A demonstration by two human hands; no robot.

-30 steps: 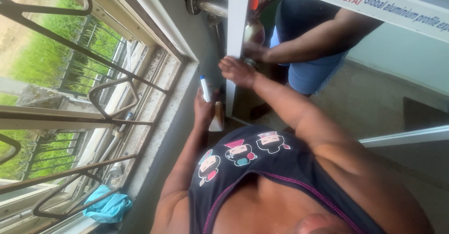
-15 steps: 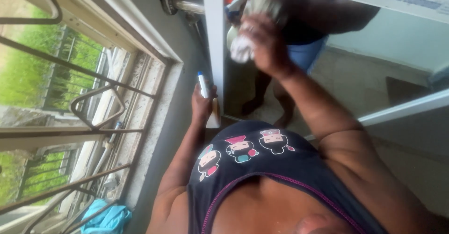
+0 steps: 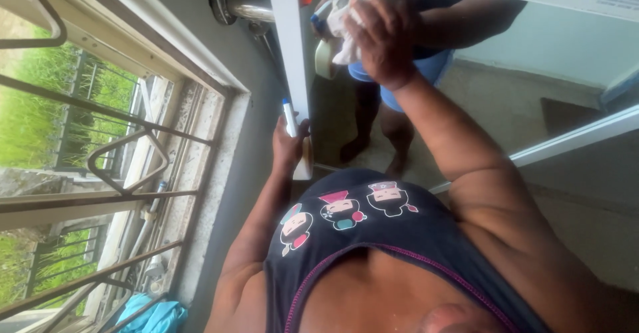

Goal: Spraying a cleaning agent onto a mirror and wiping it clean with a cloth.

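My left hand is shut on a pale spray bottle with a white, blue-tipped nozzle, held low beside the white door frame. My right hand is raised and presses a crumpled white cloth against the glass pane just right of the frame. Through the glass, another person in blue shorts stands close to my right hand, with a second bottle near the cloth.
A barred window with metal grilles runs along the left, grass beyond it. A turquoise cloth lies on the sill at the bottom. A metal handle fitting sticks out by the frame's top. Tiled floor shows behind the glass.
My right hand left the frame's edge and rose onto the glass with the white cloth. My left hand kept the spray bottle almost still.
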